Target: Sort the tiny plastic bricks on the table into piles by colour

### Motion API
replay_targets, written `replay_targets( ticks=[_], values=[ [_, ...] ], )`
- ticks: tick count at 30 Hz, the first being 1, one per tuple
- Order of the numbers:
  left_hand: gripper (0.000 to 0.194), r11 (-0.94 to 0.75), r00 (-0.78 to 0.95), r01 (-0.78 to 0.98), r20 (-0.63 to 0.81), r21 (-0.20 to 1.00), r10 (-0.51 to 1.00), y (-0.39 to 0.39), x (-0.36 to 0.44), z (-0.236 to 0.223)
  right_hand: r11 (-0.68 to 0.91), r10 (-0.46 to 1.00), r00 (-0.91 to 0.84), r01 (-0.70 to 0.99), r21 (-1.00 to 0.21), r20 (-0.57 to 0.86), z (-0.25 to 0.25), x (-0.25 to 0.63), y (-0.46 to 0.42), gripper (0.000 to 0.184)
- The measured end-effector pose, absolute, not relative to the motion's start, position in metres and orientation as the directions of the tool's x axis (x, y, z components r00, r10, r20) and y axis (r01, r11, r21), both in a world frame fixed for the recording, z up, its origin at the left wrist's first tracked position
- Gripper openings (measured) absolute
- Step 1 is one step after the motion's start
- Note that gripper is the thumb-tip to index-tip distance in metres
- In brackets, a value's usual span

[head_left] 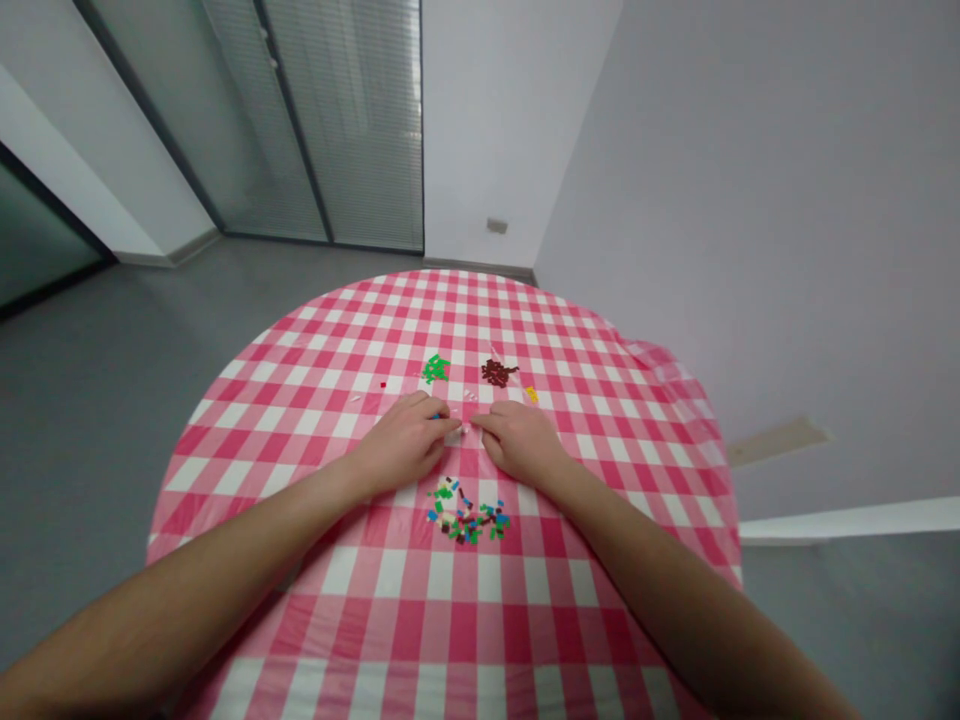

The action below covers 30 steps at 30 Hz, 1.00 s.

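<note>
My left hand [405, 438] rests on the checked tablecloth, fingers curled and its index finger reaching toward a few small white pieces [464, 429]. A bit of blue [436, 416] shows by its fingers; what they hold, if anything, is too small to make out. Opposite, my right hand [520, 440] is closed, with its index fingertip close to the same white pieces. Its thumb side is partly hidden. Nearer to me lies a loose mixed pile of tiny building bricks [469, 522] in green, blue, brown and white.
Beyond my hands are a green brick pile [436, 369], a dark brown brick pile [496, 373], some yellow bricks [532, 394] and a single red piece [383, 385]. Small clear or white pieces [470, 396] lie between. The round table's red-and-white cloth [420, 625] is wrinkled at the right.
</note>
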<state>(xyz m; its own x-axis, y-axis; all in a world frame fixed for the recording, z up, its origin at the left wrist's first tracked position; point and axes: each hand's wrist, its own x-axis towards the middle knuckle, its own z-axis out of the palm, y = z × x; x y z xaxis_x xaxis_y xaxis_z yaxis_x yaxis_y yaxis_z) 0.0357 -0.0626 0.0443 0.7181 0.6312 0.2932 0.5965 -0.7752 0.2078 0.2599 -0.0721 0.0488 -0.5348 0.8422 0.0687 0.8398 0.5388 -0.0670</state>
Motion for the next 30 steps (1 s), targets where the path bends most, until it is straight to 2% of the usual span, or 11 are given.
replay_targets(
  ticks=[5, 19, 23, 26, 30],
  values=[
    [0.026, -0.774, 0.718, 0.575, 0.290, 0.265, 0.633, -0.060, 0.031, 0.048, 0.602, 0.798, -0.602, 0.797, -0.051, 0.011, 0.049, 0.258, -0.074, 0.030],
    [0.027, -0.764, 0.745, 0.547, 0.218, 0.342, 0.631, -0.061, 0.032, 0.054, 0.422, 0.906, -0.420, 0.906, 0.041, -0.048, 0.052, 0.253, -0.067, 0.046],
    [0.028, -0.807, 0.816, 0.404, 0.229, 0.430, 0.531, -0.062, 0.031, 0.055, 0.411, 0.911, -0.409, 0.911, 0.043, -0.056, 0.050, 0.254, -0.066, 0.050],
    [0.026, -0.830, 0.873, 0.276, 0.234, 0.484, 0.428, -0.065, 0.032, 0.056, 0.423, 0.906, -0.423, 0.906, 0.010, -0.004, 0.049, 0.256, -0.067, 0.050],
    [0.023, -0.832, 0.892, 0.229, 0.233, 0.505, 0.387, -0.068, 0.035, 0.055, 0.437, 0.899, -0.436, 0.899, -0.038, 0.040, 0.050, 0.258, -0.069, 0.048]
  ],
)
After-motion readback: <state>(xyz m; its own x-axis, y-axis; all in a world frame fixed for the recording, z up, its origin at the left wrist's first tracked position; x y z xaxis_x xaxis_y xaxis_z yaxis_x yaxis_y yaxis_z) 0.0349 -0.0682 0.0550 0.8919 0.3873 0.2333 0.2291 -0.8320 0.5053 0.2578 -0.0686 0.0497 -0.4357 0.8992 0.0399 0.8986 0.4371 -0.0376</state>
